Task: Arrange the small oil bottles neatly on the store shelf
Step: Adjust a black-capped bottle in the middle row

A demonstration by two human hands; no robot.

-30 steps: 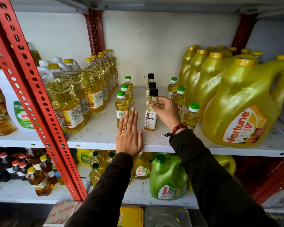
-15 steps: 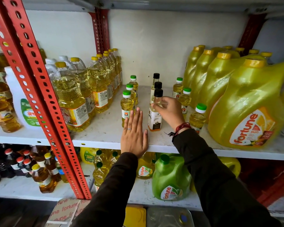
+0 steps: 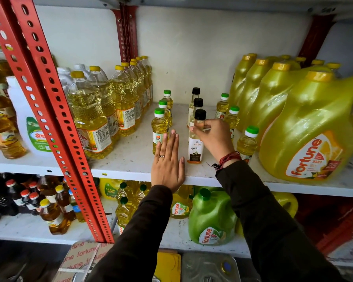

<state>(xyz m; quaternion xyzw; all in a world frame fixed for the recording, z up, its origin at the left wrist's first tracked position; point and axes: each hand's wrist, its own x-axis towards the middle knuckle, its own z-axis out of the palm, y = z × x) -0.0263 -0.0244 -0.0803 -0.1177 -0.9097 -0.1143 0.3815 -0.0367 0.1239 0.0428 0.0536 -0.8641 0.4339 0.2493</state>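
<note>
On the white shelf stand three short rows of small oil bottles. A left row of green-capped yellow bottles starts with the front one. A middle row of three black-capped bottles starts with the front coconut oil bottle. A right row of green-capped bottles starts with the front one. My right hand grips the neck of the front black-capped bottle, which stands upright on the shelf. My left hand lies flat, fingers together, on the shelf edge between the left and middle rows, fingertips touching the front left bottle.
Large clear oil bottles line the left of the shelf, big yellow Fortune jugs the right. A red perforated upright crosses the left foreground. The shelf below holds a green Fortune jug and more bottles.
The view has shifted slightly; both hands stay where they were, the right still on the front black-capped bottle's neck, the left flat on the shelf edge.
</note>
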